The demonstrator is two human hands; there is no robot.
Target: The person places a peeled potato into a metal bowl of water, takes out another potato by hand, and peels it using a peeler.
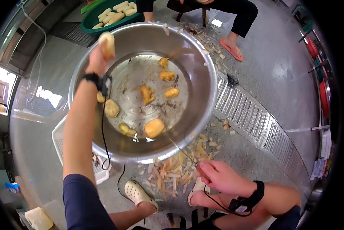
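My left hand (98, 57) is raised over the far left rim of a large steel basin (208, 88), its fingers closed round a pale peeled root (107, 42) blurred by motion. My right hand (223, 176), low at the near right, grips the brown handle of a thin-bladed knife (182, 151), which points toward the basin's near rim. Inside the basin, in shallow water, lie several knobby ginger pieces (146, 94), a smooth orange-tan root piece (154, 128), a round pale tuber (111, 108) and a yellowish piece (126, 129).
Peelings (172, 172) litter the floor by my shoes. A green tub (88, 25) of pale peeled roots stands beyond the basin. A white plastic basket (59, 138) is at left; a metal drain grate (252, 115) runs at right. Another person's sandalled foot (232, 45) is across the basin.
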